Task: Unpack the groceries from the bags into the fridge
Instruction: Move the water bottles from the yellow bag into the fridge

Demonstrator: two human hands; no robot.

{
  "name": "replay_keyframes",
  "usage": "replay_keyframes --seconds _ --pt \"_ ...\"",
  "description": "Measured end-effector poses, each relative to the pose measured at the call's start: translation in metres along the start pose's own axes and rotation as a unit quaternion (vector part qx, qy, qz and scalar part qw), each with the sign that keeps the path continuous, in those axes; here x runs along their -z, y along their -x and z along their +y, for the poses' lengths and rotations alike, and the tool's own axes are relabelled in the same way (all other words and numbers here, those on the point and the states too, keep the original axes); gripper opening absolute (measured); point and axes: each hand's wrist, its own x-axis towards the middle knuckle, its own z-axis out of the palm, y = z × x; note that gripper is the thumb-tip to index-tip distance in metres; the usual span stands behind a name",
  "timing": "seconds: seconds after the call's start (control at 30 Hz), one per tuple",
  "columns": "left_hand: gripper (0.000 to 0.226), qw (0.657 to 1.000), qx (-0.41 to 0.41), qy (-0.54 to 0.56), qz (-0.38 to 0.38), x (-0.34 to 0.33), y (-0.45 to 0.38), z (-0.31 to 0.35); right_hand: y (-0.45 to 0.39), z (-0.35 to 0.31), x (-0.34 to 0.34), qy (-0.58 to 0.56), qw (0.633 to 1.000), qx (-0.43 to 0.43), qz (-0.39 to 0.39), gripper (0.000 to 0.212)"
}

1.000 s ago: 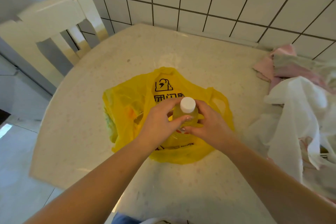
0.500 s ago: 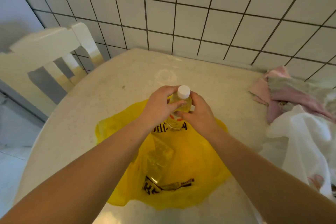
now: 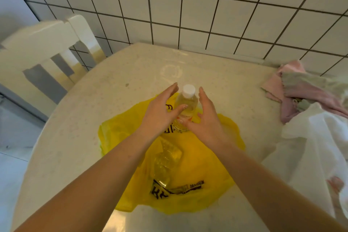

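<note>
Two hands now opened beside the bottle (image 3: pixel 187 103), left hand (image 3: pixel 160 111) and right hand (image 3: pixel 206 117) with straight fingers, no more gripping as before, bottle upright on yellow bag (image 3: pixel 199 167) upon table (image 3: pixel 105 100), another bottle inside bag hard to make out, white bag (image 3: pixel 318 147) cut off at right.

We stand at a pale speckled table (image 3: pixel 94 111) whose far edge meets a wall of white square tiles (image 3: pixel 207 5) with dark grout. A cream chair (image 3: pixel 37 43) stands off its left edge, over light floor (image 3: pixel 11 156).
</note>
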Motion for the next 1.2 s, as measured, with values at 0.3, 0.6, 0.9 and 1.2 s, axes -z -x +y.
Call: replay_keyframes --seconds 0.3,0.6,0.9,1.2 --pt "0.069 0.971 0.037 -0.216 0.093 0.045 0.118 -0.060 0.055 0.014 -0.042 0.119 0.983 0.010 -0.138 0.059" --pt "0.062 0.960 0.126 -0.248 0.028 0.042 0.174 -0.085 0.041 0.000 -0.098 0.169 0.944 0.001 -0.284 0.064" --pt "0.046 0.962 0.106 -0.219 0.126 0.085 0.165 -0.096 0.036 -0.035 -0.140 0.213 0.932 0.122 -0.268 0.060" --pt "0.053 0.956 0.160 -0.225 0.096 0.168 0.156 -0.146 -0.009 -0.067 -0.197 0.361 0.869 0.144 -0.306 0.058"
